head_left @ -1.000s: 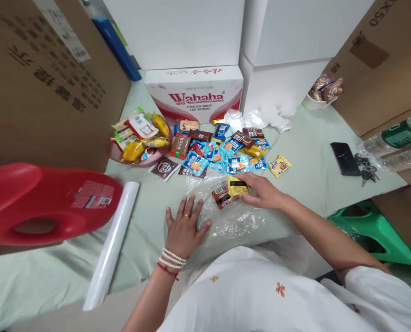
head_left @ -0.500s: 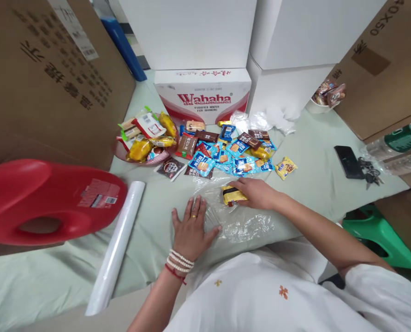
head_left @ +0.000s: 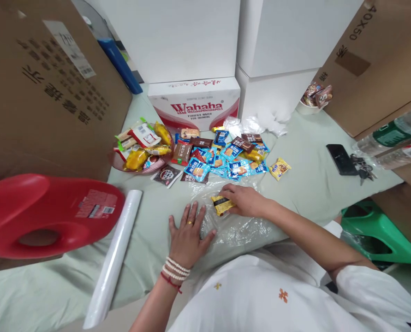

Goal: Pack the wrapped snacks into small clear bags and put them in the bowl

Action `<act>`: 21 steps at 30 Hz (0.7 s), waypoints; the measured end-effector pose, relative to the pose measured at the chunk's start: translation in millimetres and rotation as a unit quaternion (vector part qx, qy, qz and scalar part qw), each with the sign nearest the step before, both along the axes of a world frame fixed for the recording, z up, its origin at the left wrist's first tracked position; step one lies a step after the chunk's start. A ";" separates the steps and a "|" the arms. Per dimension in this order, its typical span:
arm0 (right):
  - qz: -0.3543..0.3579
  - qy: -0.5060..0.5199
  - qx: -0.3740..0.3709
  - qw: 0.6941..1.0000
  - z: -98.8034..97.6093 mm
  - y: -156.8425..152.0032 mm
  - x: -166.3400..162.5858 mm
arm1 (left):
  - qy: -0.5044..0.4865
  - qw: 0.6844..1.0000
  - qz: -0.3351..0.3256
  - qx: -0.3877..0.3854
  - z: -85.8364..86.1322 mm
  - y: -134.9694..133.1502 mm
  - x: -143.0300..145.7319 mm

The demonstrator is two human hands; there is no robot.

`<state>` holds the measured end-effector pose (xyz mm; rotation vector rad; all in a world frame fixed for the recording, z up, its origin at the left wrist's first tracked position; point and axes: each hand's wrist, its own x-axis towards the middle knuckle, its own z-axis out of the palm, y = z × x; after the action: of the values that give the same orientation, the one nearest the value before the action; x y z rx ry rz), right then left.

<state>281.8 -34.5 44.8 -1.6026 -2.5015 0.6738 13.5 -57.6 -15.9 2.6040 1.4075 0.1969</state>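
Observation:
My right hand (head_left: pixel 245 199) grips a stack of small wrapped snacks (head_left: pixel 222 205), yellow with a dark band, low over a sheet of clear plastic film (head_left: pixel 238 233). Palm down with fingers spread, my left hand (head_left: pixel 189 235) presses on the film's left edge and the cloth. Beyond the film lies a pile of snack packets (head_left: pixel 238 169), mostly blue and brown. One yellow cookie packet (head_left: pixel 280 169) rests apart at the pile's right. A pink bowl (head_left: pixel 113 161) to the left holds more wrapped snacks.
A roll of plastic film (head_left: pixel 117 258) and a red plastic stool (head_left: pixel 84 193) stand on the left. White boxes, including a Wahaha carton (head_left: pixel 198 108), line the back. At the right are a phone (head_left: pixel 341 159), keys (head_left: pixel 364 168), bottles (head_left: pixel 392 133) and a green stool (head_left: pixel 378 230).
My right hand has shifted slightly left with the yellow snacks, which are now turned a little. My left hand stays flat in nearly the same place. The camera view has moved slightly.

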 end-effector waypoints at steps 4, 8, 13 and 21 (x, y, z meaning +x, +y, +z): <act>-0.004 0.010 -0.008 1.000 0.6 1.5 3.0 | -0.025 0.999 0.016 0.032 3.4 -3.1 -7.7; -0.027 0.061 0.005 0.998 10.3 -21.0 25.0 | -0.057 0.993 -0.020 0.101 9.2 -4.8 -31.4; 0.037 0.127 0.030 0.991 -3.6 -90.4 59.0 | -0.032 0.983 -0.180 0.012 7.6 1.2 -60.8; -0.008 0.245 0.058 0.968 -22.4 -102.4 61.1 | -0.012 0.979 -0.194 -0.054 23.8 27.7 -50.5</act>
<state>342.9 -137.0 22.4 -1.2288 -2.1221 0.7912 -37.0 -29.9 7.9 2.7058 0.8494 0.0952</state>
